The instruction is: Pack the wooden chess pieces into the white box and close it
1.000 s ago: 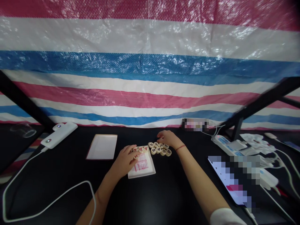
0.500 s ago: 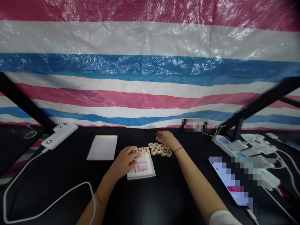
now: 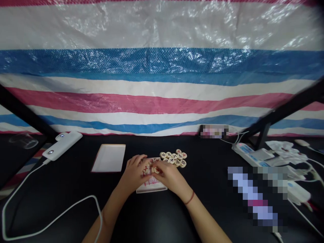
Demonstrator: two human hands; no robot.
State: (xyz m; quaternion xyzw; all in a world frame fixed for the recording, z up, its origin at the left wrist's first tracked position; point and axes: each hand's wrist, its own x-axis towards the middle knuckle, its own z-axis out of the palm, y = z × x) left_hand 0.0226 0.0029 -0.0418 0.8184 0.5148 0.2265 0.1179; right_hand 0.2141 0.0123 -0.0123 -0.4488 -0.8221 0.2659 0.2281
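My right hand (image 3: 170,174) pinches a round Chinese chess piece (image 3: 156,170) with a red character, over the shallow white box (image 3: 152,189). My left hand (image 3: 134,170) lies across the box's left side, with thumb and fingers apart. Another red-marked piece (image 3: 145,169) shows between its thumb and fingers; whether they press on it is unclear. Along the far side of the box a row of red-marked pieces (image 3: 152,161) is partly covered by both hands. Pink lines mark the box's floor. Just right of the box, several loose pieces (image 3: 174,155) lie grouped, mostly black-marked.
A shallow white lid-like tray (image 3: 109,158) lies to the left. Further left is a white device (image 3: 62,145) with a cable looping toward me. On the right are a power strip (image 3: 246,153) with plugs and a blurred-out screen (image 3: 253,195). A striped sheet (image 3: 157,104) hangs behind.
My right hand has moved left and toward me from the loose pieces to the box, carrying a piece. Red-marked pieces it had covered now show. My left hand stays at the box.
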